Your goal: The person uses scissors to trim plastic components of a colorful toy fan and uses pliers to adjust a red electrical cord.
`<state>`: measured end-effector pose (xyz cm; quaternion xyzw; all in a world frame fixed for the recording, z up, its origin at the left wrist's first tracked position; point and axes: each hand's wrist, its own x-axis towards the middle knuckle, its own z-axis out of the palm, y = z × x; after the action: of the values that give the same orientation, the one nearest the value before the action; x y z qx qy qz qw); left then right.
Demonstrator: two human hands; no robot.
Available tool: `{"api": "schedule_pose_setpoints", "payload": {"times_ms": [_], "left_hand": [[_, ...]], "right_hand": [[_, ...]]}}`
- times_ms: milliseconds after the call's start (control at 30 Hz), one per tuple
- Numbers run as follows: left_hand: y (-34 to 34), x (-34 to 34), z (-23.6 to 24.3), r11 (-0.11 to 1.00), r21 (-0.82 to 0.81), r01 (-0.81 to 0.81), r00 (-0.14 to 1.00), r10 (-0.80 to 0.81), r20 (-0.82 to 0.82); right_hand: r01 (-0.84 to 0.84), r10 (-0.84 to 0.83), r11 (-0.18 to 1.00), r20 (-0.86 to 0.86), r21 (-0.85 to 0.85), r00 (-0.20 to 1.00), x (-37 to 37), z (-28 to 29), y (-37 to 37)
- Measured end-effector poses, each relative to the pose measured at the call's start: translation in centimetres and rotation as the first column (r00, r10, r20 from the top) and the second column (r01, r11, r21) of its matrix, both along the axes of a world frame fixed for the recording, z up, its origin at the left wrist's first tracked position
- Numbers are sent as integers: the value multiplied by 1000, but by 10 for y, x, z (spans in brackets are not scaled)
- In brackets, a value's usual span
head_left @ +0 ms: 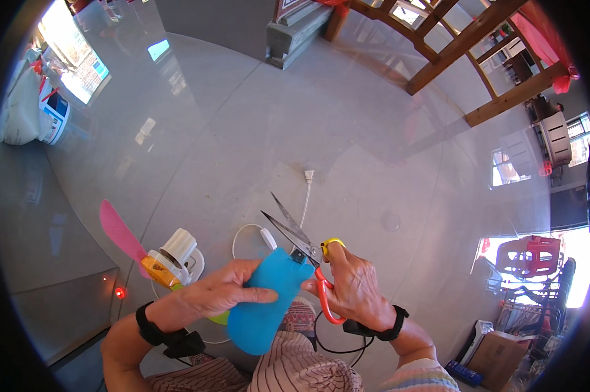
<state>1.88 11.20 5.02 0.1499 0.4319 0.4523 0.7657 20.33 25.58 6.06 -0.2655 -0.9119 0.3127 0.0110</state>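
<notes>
My left hand [226, 287] grips a flat, rounded blue fan blade [259, 323], thumb on top, above my lap. With its fingers in the handle loops, my right hand [355, 284] holds a pair of scissors [295, 238] with one yellow and one red handle. The scissor blades are spread and point up and left. Their pivot lies close to the narrow upper end of the blue blade, where a small dark piece shows; whether they touch it I cannot tell. Left of my left hand stands a small fan [177, 251] with a white motor, a yellow hub and a pink blade [122, 228].
A white cord with an inline switch [269, 239] and a plug [308, 176] lies on the grey floor [242, 144]. A white bucket [56, 121] stands far left, a wooden frame [464, 52] far right. A red plastic stool [528, 256] and a cardboard box [497, 359] are at the right.
</notes>
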Motion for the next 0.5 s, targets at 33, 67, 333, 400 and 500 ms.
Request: {"api": "schedule_pose_setpoints", "payload": {"times_ms": [33,67,333,400,500], "left_hand": [[1,3,3,1000,4,-9,1000,9,14],[0,2,5,1000,1,-8,1000,7,14],[-2,-1,10,979,190,-75,850,162,-502],[1,1,14,973,225,-50,713,192,-674],[7,6,14,938,343,49,378,300,-876]], "right_hand": [[6,-4,1000,84,-30,996,-2,2,0],[8,-5,999,84,-32,996,-3,2,1],[103,-105,993,-34,-62,994,14,6,13],[125,-125,980,10,-153,992,16,10,10],[137,-135,923,31,-360,990,18,0,4]]}}
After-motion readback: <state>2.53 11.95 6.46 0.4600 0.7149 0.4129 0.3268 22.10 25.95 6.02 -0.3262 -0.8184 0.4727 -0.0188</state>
